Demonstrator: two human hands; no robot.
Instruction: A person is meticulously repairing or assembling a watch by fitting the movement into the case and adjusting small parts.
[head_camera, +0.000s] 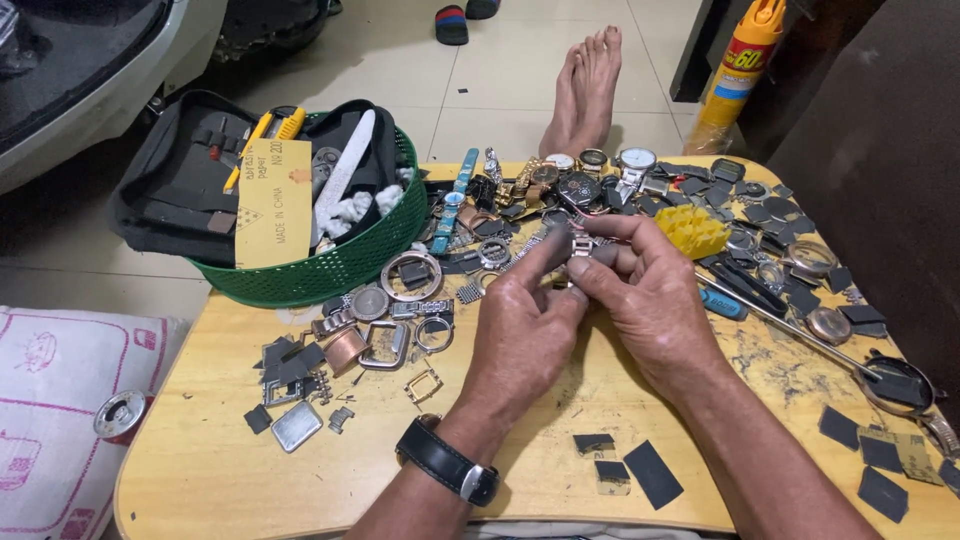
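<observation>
Steel watch strap piece (581, 243) sits pinched between my left hand (522, 325) and right hand (650, 290), fingertips of both clamped on it, above the table (200, 470); I'd say I'm working a link, needing a firmer, finer pinch

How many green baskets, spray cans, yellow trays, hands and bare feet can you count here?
Green basket: 1
Spray can: 1
Yellow tray: 1
Hands: 2, left hand and right hand, both pinching a metal watch piece
Bare feet: 2
Total: 7
</observation>
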